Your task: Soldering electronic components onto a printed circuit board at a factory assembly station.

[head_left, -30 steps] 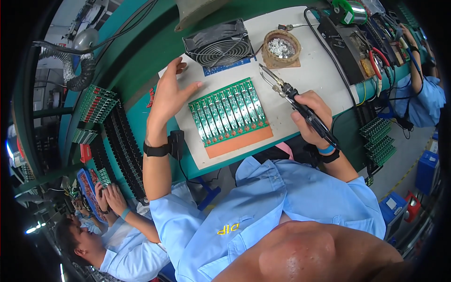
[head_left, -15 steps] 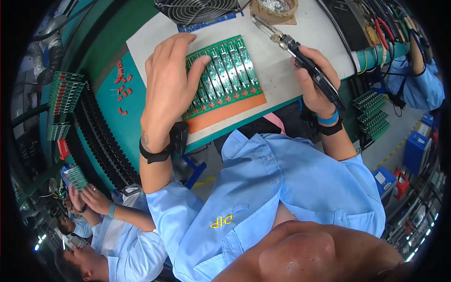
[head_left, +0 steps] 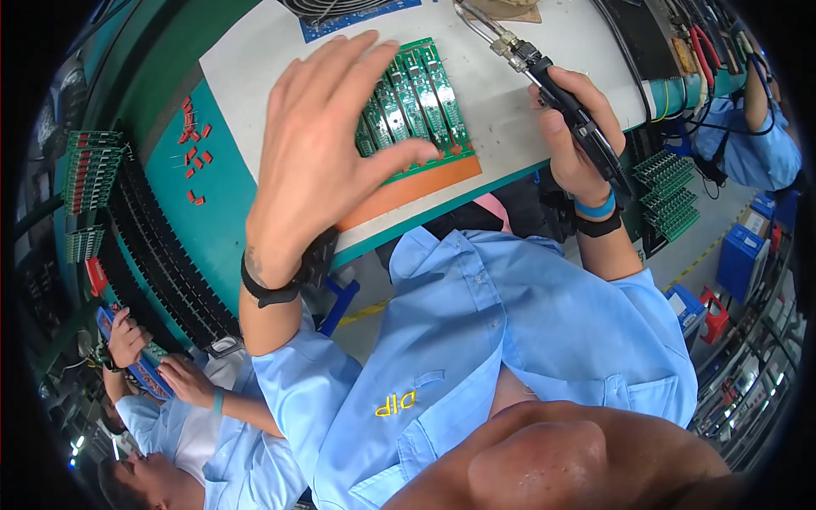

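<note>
My left hand [head_left: 319, 140] lies across the left part of a green circuit board panel [head_left: 435, 102], its fingers and thumb spread apart. The panel is made up of several long, narrow boards side by side, and the hand hides its left portion. Under its near edge shows an orange sheet [head_left: 433, 184]. To the right of the panel, my right hand [head_left: 582, 127] grips a black soldering gun [head_left: 591, 140] with a metal nozzle. The gun's tip points up and away to the far side, apart from the panel.
Loose red components [head_left: 194, 149] lie on the green mat at left. A black conveyor track [head_left: 170, 234] runs beside the table, with stacked boards [head_left: 92, 174] beyond. More boards [head_left: 667, 195] stand at right. Pliers [head_left: 704, 55] lie far right. A co-worker's hands [head_left: 187, 380] work at lower left.
My left hand has spread wider and its thumb has moved down towards the panel's near edge. The view has shifted slightly. The co-worker's hands have moved to a blue object.
</note>
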Motion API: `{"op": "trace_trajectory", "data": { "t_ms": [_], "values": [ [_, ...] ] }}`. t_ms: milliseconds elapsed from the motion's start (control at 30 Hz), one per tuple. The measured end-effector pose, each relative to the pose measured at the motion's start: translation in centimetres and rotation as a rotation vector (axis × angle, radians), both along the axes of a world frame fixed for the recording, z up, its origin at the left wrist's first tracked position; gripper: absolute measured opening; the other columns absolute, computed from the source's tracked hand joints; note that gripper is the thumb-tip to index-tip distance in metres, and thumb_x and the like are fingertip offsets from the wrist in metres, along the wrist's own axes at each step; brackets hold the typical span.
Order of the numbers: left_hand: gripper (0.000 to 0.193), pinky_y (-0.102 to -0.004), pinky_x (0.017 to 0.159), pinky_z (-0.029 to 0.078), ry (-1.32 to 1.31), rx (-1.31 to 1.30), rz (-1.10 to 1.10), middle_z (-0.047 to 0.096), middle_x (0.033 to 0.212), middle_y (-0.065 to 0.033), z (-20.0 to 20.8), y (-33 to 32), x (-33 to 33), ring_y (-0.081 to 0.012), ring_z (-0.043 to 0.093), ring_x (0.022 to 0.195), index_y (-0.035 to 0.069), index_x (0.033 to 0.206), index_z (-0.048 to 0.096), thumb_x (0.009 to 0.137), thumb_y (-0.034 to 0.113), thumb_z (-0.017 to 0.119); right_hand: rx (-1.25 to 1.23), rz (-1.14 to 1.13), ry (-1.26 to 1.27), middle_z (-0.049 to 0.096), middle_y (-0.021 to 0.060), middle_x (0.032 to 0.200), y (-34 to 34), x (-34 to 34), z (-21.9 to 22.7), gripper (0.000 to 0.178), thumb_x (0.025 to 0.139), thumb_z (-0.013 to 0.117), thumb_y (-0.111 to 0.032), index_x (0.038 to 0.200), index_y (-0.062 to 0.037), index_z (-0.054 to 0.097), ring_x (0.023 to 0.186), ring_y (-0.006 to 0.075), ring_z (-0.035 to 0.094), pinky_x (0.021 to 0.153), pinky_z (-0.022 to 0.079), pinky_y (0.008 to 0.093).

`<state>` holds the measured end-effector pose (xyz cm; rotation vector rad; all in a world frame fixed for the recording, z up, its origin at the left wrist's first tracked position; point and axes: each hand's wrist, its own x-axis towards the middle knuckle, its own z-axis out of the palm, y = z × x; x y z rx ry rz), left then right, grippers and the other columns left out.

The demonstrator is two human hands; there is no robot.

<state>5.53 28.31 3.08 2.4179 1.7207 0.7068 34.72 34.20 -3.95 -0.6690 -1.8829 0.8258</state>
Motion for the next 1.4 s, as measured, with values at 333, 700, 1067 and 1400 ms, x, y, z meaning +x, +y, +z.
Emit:
{"op": "trace_trajectory", "data": {
  "t_ms": [333, 700, 1067, 1400],
  "values": [
    [0.084, -0.0466, 0.111, 0.046, -0.006, -0.112, 0.022, 0.063, 0.143, -0.0163, -2.6, 0.5, 0.8, -0.0374, 0.058, 0.132, 0.003, 0.135, 0.065, 0.065, 0.037, 0.095, 0.023, 0.002, -0.036, 0.072, 0.0185, 0.110, 0.2, 1.0, -0.5, 0.045, 0.102, 0.070, -0.016, 0.137, 0.0092, 0.057, 0.096, 0.0201, 0.069, 0.087, 0.056, 0.0317],
    [0.084, -0.0464, 0.108, 0.047, -0.024, -0.115, 0.051, 0.065, 0.138, -0.0147, -2.8, 0.3, 0.9, -0.0364, 0.060, 0.128, 0.004, 0.134, 0.065, 0.063, 0.037, 0.095, -0.096, 0.146, -0.097, 0.073, 0.0223, 0.119, -0.3, 0.4, 0.0, 0.043, 0.100, 0.072, -0.016, 0.135, 0.0052, 0.059, 0.107, 0.0249, 0.073, 0.095, 0.058, 0.0360],
    [0.085, -0.0469, 0.109, 0.045, -0.020, -0.120, 0.050, 0.064, 0.140, -0.0168, -2.9, -0.4, 0.5, -0.0378, 0.060, 0.127, 0.003, 0.136, 0.064, 0.065, 0.039, 0.094, -0.040, 0.131, -0.166, 0.072, 0.0221, 0.122, -2.2, -0.7, 0.6, 0.043, 0.097, 0.071, -0.003, 0.137, 0.0043, 0.057, 0.110, 0.0260, 0.074, 0.096, 0.058, 0.0368],
    [0.065, -0.0467, 0.107, 0.049, -0.028, -0.071, 0.020, 0.067, 0.137, -0.0185, -3.1, 0.7, 1.2, -0.0399, 0.063, 0.124, 0.003, 0.134, 0.066, 0.079, 0.029, 0.089, -0.014, 0.162, -0.003, 0.071, 0.0216, 0.106, -2.7, 2.2, -0.2, 0.046, 0.091, 0.077, -0.008, 0.131, 0.0064, 0.059, 0.092, 0.0288, 0.071, 0.083, 0.056, 0.0391]
  ]
}}
